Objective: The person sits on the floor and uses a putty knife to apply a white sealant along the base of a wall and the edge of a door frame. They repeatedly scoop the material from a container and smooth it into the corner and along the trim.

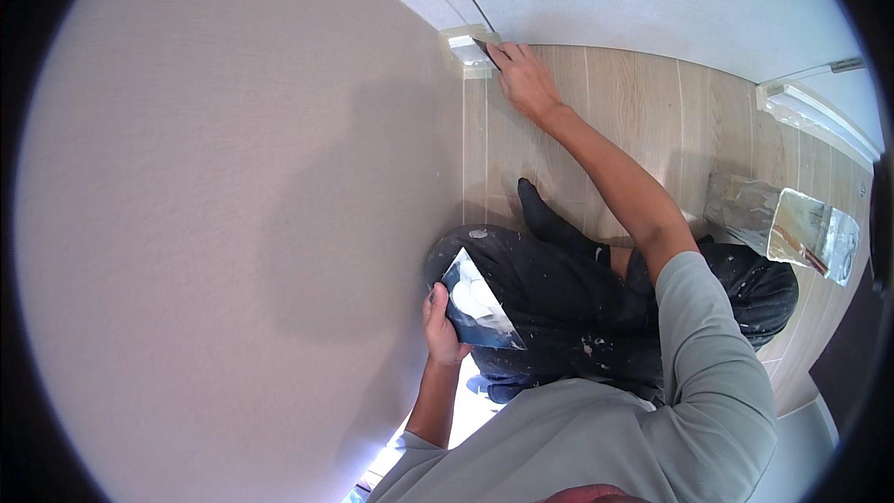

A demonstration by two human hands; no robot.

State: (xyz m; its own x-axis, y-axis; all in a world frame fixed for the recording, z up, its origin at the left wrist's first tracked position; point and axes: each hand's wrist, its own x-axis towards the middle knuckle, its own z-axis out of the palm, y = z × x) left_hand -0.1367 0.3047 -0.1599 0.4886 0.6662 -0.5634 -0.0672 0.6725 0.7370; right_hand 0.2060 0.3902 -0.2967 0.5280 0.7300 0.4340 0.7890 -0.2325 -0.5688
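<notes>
My left hand (440,324) grips the edge of a wide metal putty blade (489,335) beside my left knee. A lump of white putty (473,298) lies spread on its face. With my arm stretched far out, my right hand (529,82) is closed around a small putty knife (486,53). The knife's dark blade meets a small white block (467,52) in the far corner, where wall and floor come together. Strips of beige masking tape (478,74) border that block. My fingers cover the knife's handle.
A beige wall (223,177) fills the left side. A white panel or door (670,0) stands along the far side. White trim with tape (819,116) is at the far right. A putty-smeared container (740,200) lies on the wood-look floor (643,84), right of my black-trousered legs (549,289).
</notes>
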